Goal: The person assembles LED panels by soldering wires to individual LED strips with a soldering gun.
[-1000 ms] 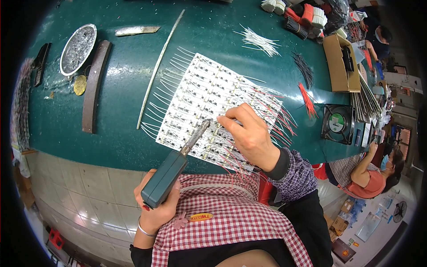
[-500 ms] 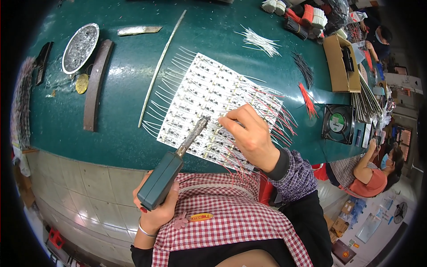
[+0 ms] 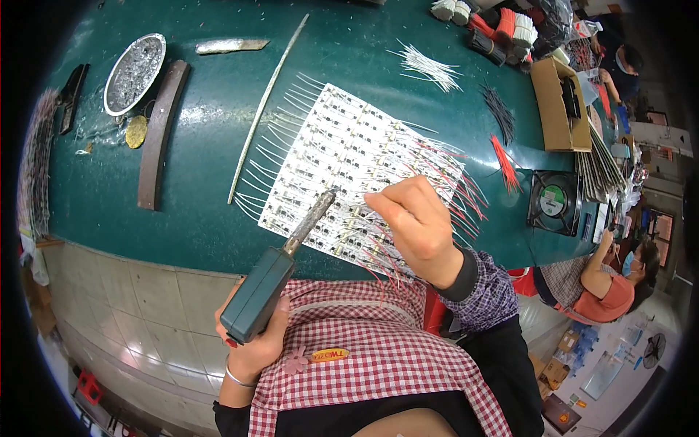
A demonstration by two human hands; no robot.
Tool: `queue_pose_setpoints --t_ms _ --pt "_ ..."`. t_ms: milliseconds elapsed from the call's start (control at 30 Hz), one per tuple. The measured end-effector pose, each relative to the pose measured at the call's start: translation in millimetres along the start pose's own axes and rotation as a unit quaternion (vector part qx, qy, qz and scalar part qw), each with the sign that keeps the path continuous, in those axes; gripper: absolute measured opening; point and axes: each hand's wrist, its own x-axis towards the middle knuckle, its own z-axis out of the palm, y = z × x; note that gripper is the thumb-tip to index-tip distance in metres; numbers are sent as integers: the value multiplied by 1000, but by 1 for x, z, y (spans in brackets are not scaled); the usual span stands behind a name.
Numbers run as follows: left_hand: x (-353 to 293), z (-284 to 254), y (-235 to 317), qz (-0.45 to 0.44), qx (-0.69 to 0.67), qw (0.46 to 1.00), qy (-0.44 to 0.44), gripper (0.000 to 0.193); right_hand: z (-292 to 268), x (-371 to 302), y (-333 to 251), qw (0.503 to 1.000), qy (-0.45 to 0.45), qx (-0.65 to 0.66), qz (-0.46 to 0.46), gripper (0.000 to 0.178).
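Observation:
A white circuit board panel with rows of small black parts lies tilted on the table. White wires fan out from its left edge, and red and white wires stick out on the right. My left hand is wrapped round the dark green handle of a soldering gun. The gun's sooty metal tip is over the middle of the panel. Just right of that tip, my right hand is closed in a pinch above the panel; what its fingertips hold is too small to make out.
On the green table lie a solder stick, a brown bar, a metal dish and a yellow sponge. Cut white wires, black wires, red wires, a fan and a carton are farther right.
The soldering gun's tip has drawn slightly left, and my pinched right hand has shifted a little right, so the gap between them is wider. The view has also shifted slightly.

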Motion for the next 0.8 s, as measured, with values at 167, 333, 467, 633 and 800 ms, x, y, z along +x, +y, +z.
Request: queue_pose_setpoints --t_ms 167,333,467,633,800 --pt "-4 -2 -6 25 13 1000 -1 23 7 -5 0 999 -45 5 21 34" --pt "-4 -2 -3 21 9 1000 2 24 7 -5 -2 998 -64 4 27 34" --pt "-5 -1 -4 20 -1 1000 -2 25 9 -8 1 998 -68 -3 18 34" --pt "-6 -3 -4 3 -6 1000 -18 25 10 -10 3 997 -80 -18 6 33" --pt "-4 -4 1 9 6 1000 -28 23 10 -11 3 996 -84 -16 7 31"
